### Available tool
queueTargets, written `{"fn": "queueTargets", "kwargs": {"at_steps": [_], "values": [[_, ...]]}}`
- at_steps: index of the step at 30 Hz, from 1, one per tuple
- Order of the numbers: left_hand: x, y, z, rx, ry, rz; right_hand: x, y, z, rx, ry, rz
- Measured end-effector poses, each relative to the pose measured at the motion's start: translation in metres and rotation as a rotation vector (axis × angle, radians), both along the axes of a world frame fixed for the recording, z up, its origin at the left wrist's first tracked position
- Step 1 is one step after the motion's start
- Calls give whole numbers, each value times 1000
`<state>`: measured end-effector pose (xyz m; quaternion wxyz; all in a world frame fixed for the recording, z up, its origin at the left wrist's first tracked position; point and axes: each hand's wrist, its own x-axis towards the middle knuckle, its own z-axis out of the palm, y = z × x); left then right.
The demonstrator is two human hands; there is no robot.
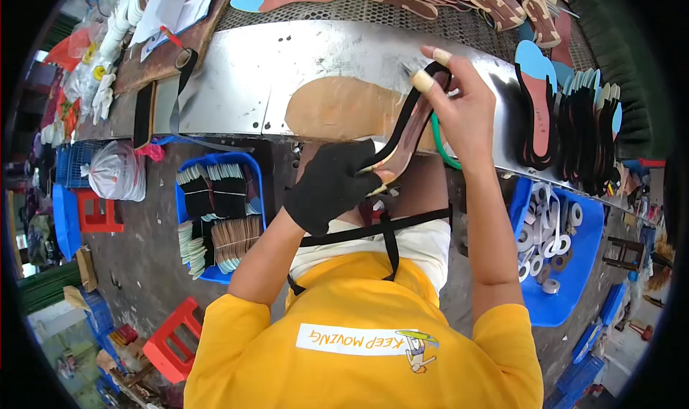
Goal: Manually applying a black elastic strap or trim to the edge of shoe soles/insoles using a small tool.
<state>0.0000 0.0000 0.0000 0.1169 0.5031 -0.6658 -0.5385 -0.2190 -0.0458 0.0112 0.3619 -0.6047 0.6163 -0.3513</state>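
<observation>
Between my two hands is a shoe insole, pinkish brown, tilted, with a black strip along its edge. My left hand, in a black glove, is closed round its near end, where a cream rim shows. At the far end, the bare fingers of my right hand grip the insole and its strip; pale wraps cover the thumb and a fingertip. A thin pointed metal tip shows beside that thumb; what it belongs to is hidden. Just behind the insole, a brown pad lies on the metal bench.
Black-edged insoles stand in a row at the right, near a pile of brown soles. A tape roll sits at the left. Below the bench are a blue crate of bundled pieces and a blue bin of rolls.
</observation>
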Motion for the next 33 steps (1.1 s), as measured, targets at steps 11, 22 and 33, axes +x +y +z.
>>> {"fn": "queueTargets", "kwargs": {"at_steps": [11,22,33], "values": [[5,6,-12,60,509,131,-3,-10,5,-140,-236,-125],[-4,-6,-30,680,1134,64,-23,35,-11,-646,493,301],[12,-18,-69,506,1073,142,-156,26,-34,-269,926,-651]]}}
